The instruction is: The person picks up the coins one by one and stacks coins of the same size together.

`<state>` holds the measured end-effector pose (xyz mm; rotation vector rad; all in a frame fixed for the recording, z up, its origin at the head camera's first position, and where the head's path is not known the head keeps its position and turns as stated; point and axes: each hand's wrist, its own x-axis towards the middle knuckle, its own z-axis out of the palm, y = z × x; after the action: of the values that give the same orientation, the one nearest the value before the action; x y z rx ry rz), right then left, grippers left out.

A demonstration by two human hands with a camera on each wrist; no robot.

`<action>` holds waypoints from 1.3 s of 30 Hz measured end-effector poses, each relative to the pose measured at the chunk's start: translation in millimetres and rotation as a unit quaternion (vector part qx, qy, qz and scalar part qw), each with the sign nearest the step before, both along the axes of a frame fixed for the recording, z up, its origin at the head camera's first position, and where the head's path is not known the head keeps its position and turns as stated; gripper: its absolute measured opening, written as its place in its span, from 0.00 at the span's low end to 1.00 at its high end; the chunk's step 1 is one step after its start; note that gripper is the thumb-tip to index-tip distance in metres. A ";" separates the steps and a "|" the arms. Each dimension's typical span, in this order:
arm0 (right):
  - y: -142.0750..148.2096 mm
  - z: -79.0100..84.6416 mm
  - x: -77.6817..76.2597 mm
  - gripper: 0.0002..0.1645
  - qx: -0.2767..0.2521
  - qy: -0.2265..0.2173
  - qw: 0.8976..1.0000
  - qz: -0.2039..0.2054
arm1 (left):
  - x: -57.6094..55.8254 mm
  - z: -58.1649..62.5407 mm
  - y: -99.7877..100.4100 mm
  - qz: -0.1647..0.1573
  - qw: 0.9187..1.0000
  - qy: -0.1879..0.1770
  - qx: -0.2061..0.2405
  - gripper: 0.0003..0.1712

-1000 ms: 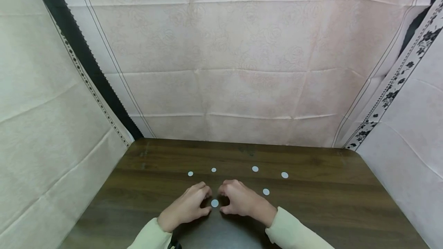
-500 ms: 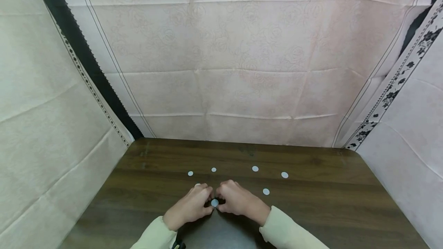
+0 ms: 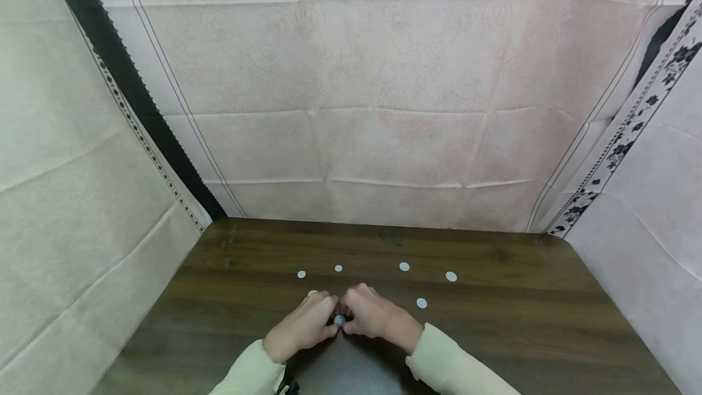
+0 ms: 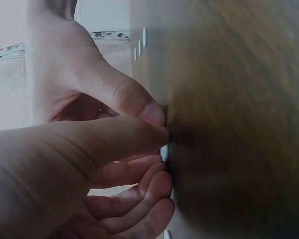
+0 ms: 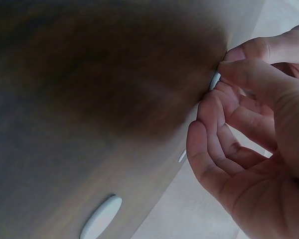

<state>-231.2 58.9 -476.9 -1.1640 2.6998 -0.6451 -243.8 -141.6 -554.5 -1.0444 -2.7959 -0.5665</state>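
A small white disc [image 3: 339, 320] lies flat on the brown wooden table between my two hands. From its left side, my left hand [image 3: 308, 325] holds it with thumb and fingers curled in. My right hand [image 3: 373, 316] does the same from the right. The hands meet closely, thumb beside thumb, and cover part of the rim. In the left wrist view the disc [image 4: 164, 153] shows as a thin pale edge below the thumbs. The right wrist view has a sliver of the disc [image 5: 215, 80] between thumb and fingers, low against the tabletop.
Several more white discs are spread over the wooden table [image 3: 493, 334]: one disc [image 3: 301, 274] far left, another disc [image 3: 451, 276] far right, a nearer disc [image 3: 421, 303] beyond the right hand. A disc [image 3: 312, 292] peeks out behind the left hand. Pale cloth [image 3: 384, 139] hangs around the table.
Both hands have drawn inward around the middle disc, and the gap between them has closed. A disc behind the left hand has come partly into sight.
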 end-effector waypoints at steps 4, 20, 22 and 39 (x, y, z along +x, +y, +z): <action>-0.9 1.4 1.4 0.07 -0.002 -0.014 1.000 -0.014 | 16.3 31.0 6.7 -0.006 1.000 -0.012 0.003 0.16; -1.2 2.9 12.2 0.10 -0.005 -0.030 0.999 -0.036 | 9.2 -1.8 1.0 -0.009 1.000 -0.009 0.026 0.14; 0.0 2.7 13.9 0.10 -0.002 -0.024 0.999 -0.034 | 9.6 -3.8 2.7 0.002 1.000 -0.026 0.017 0.14; 14.8 4.3 37.7 0.16 -0.005 -0.028 0.999 -0.031 | 27.0 -16.5 18.1 0.007 0.999 -0.045 -0.008 0.16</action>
<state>-193.5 73.7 -472.6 -1.0509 2.6978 -0.6915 -216.8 -123.5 -571.0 -1.0258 -2.8875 -0.6035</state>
